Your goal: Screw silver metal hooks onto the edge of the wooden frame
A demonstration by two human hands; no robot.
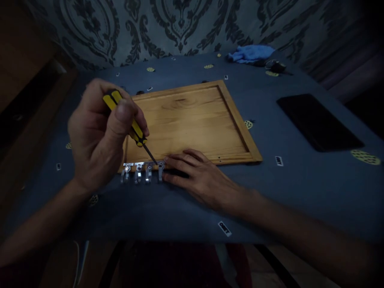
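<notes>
My left hand is closed around the yellow and black handle of a screwdriver. Its shaft slants down to the right, and the tip meets the rightmost of several shiny metal hooks. These hooks sit in a row along the near edge of a wooden panel with a raised frame. My right hand lies across that near edge with fingers stretched out. Its fingertips touch or nearly touch the rightmost hook, and a dark gap shows between thumb and fingers. Two small dark holes mark the frame right of this hand.
A dark blue patterned cloth covers the table. To the right lies a black phone or tablet. At the back right are a blue rag and a dark object like keys. Patterned wallpaper rises behind.
</notes>
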